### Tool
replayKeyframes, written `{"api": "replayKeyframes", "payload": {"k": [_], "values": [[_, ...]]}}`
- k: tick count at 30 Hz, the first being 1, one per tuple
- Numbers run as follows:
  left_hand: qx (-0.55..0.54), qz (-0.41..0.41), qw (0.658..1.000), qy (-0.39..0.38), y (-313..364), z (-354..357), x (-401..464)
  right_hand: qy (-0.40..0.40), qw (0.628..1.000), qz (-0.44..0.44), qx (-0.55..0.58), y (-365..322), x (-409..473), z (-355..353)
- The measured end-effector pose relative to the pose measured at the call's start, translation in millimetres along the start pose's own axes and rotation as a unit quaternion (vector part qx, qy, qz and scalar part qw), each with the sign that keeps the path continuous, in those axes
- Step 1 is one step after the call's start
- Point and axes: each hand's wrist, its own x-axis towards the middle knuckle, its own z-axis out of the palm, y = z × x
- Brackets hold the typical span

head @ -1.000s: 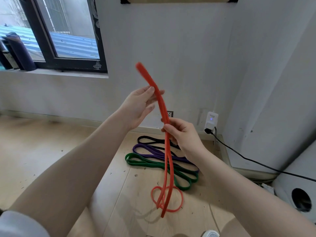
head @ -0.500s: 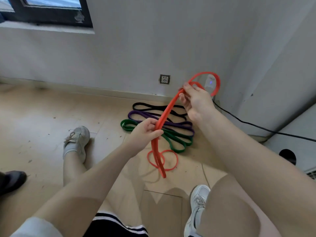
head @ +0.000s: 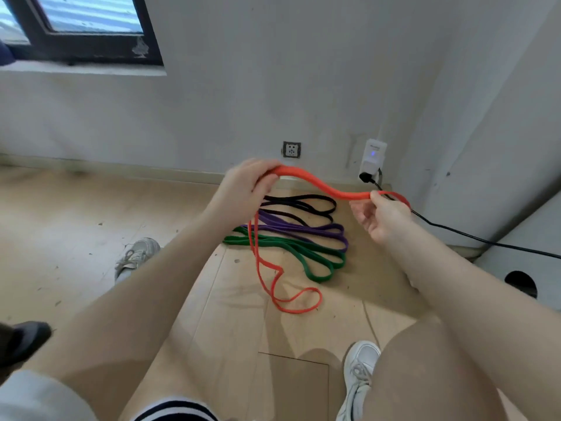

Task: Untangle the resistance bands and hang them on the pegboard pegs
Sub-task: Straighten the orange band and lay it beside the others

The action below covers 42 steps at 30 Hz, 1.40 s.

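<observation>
An orange resistance band (head: 318,183) stretches between my two hands above the floor. My left hand (head: 246,189) grips it at the left, and from there the band hangs down to a loose loop on the floor. My right hand (head: 381,217) pinches the band near its right end, where a small loop sticks out behind the fingers. On the floor below lie a black band (head: 303,205), a purple band (head: 303,230) and a green band (head: 291,247), side by side. No pegboard is in view.
A white wall with a socket (head: 291,149) and a plugged-in adapter (head: 372,159) stands behind the bands; its black cable (head: 473,237) runs right along the floor. A window (head: 82,28) is at top left. My white shoes (head: 136,256) rest on the wooden floor.
The view has tipped down from the wall to the floor. My hands have drawn apart, so the orange band now lies roughly level between them instead of upright, and more of it has dropped to the floor.
</observation>
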Motion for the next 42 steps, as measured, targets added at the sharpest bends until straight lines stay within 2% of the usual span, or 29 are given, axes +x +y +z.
{"api": "replayKeyframes", "payload": {"k": [1, 3, 5, 7, 9, 11, 13, 18, 21, 23, 24, 26, 28, 30, 33, 37, 39, 42], "values": [[-0.004, 0.016, 1.0, 0.003, 10, -8, 12, -0.009, 0.997, -0.001, -0.079, -9, -4, -1], [-0.019, 0.032, 0.999, -0.003, 26, -19, 33, -0.028, 0.964, -0.03, -0.262, -27, -11, -2], [-0.023, 0.04, 0.998, -0.036, 39, -24, 49, -0.011, 0.908, -0.166, -0.385, -41, -16, 0], [-0.021, 0.05, 0.997, -0.063, 49, -24, 60, -0.008, 0.838, -0.346, -0.423, -52, -29, 11], [-0.021, 0.06, 0.995, -0.078, 55, -19, 64, -0.114, 0.795, -0.437, -0.405, -57, -49, 27], [-0.012, 0.057, 0.996, -0.073, 57, -15, 64, -0.225, 0.766, -0.446, -0.404, -57, -62, 42], [-0.01, 0.041, 0.998, -0.054, 54, -15, 60, -0.277, 0.747, -0.433, -0.422, -54, -68, 53], [-0.073, -0.026, 0.997, -0.029, 34, -16, 38, -0.332, 0.717, -0.372, -0.487, -41, -67, 65], [-0.184, -0.117, 0.976, -0.025, 23, -6, 22, -0.311, 0.683, -0.401, -0.525, -26, -70, 71], [-0.272, -0.169, 0.947, -0.04, 14, 1, 9, -0.303, 0.688, -0.424, -0.505, -17, -69, 73], [-0.285, -0.182, 0.939, -0.06, 7, 6, 1, -0.296, 0.707, -0.427, -0.48, -15, -67, 72], [-0.274, -0.206, 0.933, -0.106, -6, 17, -15, -0.286, 0.768, -0.408, -0.403, -16, -64, 70], [-0.267, -0.231, 0.928, -0.119, -19, 26, -30, -0.267, 0.825, -0.388, -0.313, -21, -61, 69], [-0.269, -0.249, 0.923, -0.121, -31, 33, -42, -0.235, 0.858, -0.387, -0.241, -27, -57, 67], [-0.291, -0.251, 0.92, -0.077, -41, 33, -48, -0.187, 0.875, -0.394, -0.209, -30, -42, 56], [-0.31, -0.213, 0.926, 0.036, -33, 19, -33, -0.114, 0.89, -0.355, -0.262, -23, -10, 24], [-0.299, -0.18, 0.934, 0.071, -24, 12, -21, -0.099, 0.883, -0.331, -0.318, -16, 3, 8], [-0.248, -0.133, 0.958, 0.06, -7, 5, -5, -0.124, 0.857, -0.284, -0.412, -2, 8, -3]]}}
